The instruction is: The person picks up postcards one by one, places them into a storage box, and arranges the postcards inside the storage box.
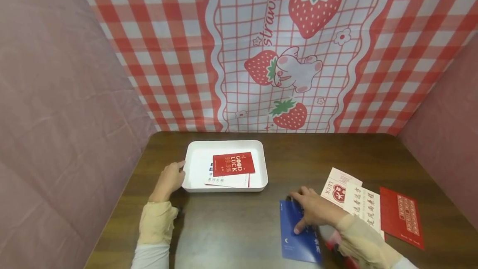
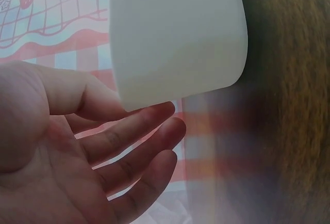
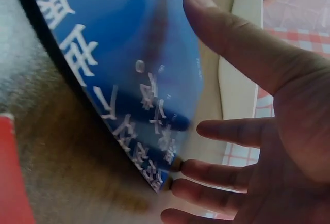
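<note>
My left hand (image 1: 169,182) is at the left end of a white tray (image 1: 224,189). In the left wrist view, its thumb and index finger pinch the rim of the tray (image 2: 175,38), while the other fingers (image 2: 147,180) extend beside it. A blue card (image 1: 296,248) with white characters and a small moon lies on the table right of the tray. Over its upper right part is my right hand (image 1: 315,206), fingers and thumb spread. The right wrist view shows the fingertips close to the edge of the blue card (image 3: 129,12), not curled round it.
Inside the tray, a red "GOOD LUCK" card (image 1: 233,164) overlaps white cards (image 1: 228,181). Several cards lie at the right: a white one with a red emblem (image 1: 337,186), one with dark characters (image 1: 364,204) and a red one (image 1: 401,217). A red item (image 1: 349,262) is partly hidden under the right wrist.
</note>
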{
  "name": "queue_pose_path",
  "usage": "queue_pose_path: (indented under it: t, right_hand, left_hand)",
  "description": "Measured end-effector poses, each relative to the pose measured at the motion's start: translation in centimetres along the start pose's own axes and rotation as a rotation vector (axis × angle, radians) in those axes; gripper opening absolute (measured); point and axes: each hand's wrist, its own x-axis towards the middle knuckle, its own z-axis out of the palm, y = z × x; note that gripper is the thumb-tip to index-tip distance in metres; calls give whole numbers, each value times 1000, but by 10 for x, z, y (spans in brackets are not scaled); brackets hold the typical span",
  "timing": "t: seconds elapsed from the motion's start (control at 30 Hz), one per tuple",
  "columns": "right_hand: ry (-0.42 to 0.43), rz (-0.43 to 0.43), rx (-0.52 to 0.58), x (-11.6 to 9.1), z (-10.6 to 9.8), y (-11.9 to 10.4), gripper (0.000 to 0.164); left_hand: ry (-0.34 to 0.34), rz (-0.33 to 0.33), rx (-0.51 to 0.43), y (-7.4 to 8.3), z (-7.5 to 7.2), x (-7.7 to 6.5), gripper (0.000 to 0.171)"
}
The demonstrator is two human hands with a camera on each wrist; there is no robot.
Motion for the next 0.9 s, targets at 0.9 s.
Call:
queue_pose_path:
  t: [0.9]
  right_hand:
    - [84,-172,-218,-5,11,2,100]
  left_hand:
    - [-15,-21,-28,0,0,0,50]
